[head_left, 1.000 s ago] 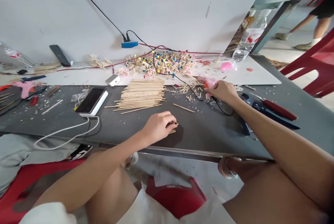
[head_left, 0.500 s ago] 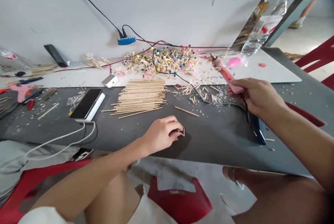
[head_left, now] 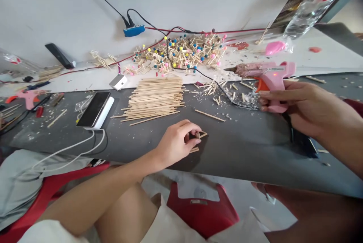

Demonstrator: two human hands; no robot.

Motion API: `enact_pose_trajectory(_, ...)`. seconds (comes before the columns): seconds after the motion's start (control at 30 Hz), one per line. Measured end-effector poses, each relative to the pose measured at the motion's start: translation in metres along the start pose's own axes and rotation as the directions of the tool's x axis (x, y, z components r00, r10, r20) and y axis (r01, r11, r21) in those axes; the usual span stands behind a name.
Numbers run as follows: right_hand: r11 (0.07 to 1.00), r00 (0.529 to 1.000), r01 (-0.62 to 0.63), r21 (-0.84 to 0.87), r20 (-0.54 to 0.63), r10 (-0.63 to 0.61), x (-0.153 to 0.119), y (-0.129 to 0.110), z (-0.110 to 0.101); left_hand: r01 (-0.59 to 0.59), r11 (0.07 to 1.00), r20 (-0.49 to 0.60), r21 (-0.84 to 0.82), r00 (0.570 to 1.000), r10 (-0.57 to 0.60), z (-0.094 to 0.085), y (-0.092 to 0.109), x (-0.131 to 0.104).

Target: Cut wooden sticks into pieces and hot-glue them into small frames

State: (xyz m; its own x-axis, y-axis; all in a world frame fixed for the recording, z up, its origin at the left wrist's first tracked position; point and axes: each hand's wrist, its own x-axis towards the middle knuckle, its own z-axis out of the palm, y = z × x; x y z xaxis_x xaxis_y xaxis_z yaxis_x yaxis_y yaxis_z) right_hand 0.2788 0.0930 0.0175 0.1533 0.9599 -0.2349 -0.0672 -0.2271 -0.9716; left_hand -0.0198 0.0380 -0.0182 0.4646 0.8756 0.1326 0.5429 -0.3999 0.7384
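Note:
My right hand [head_left: 309, 103] is wrapped round the handle of a pink hot glue gun [head_left: 276, 78], whose orange trigger shows and whose nozzle points left over the table. Low over the dark table, my left hand [head_left: 178, 141] pinches a small joined piece of wooden sticks [head_left: 203, 135] between thumb and fingers; the fingers partly hide it. Short stick pieces [head_left: 194, 149] lie under that hand. A single wooden stick [head_left: 210, 115] rests just beyond it, and a stack of long wooden sticks [head_left: 155, 97] lies farther left.
Behind the stack is a heap of stick pieces with coloured balls [head_left: 181, 52]. A phone on a white power bank [head_left: 95, 110] lies left, near another pink glue gun [head_left: 27, 97]. Black cable [head_left: 204, 78] crosses the table. A plastic bottle [head_left: 309, 12] stands back right.
My right hand has turned the glue gun from pointing away to pointing left, side-on. My left hand has tilted its stick piece slightly. The whole view has shifted somewhat.

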Motion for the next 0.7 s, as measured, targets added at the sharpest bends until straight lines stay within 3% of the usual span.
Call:
enact_pose_trajectory(0.23, 0.988, 0.991, 0.133, -0.081, 0.042, -0.130, -0.009, 0.005, 0.007, 0.102, 0.994, -0.040, 0.026, 0.994, -0.101, -0.002, 0.000, 0.001)
enact_pose_trajectory(0.4, 0.980, 0.995, 0.085, -0.181, 0.074, -0.073, -0.020, 0.012, 0.011, 0.057, 0.998, -0.054, 0.026, 0.997, -0.055, 0.002, 0.000, 0.002)
enact_pose_trajectory(0.7, 0.956, 0.961, 0.062, -0.288, 0.277, 0.021, -0.046, 0.024, 0.011, 0.035, 0.992, -0.096, 0.119, 0.995, -0.024, 0.012, -0.001, 0.002)
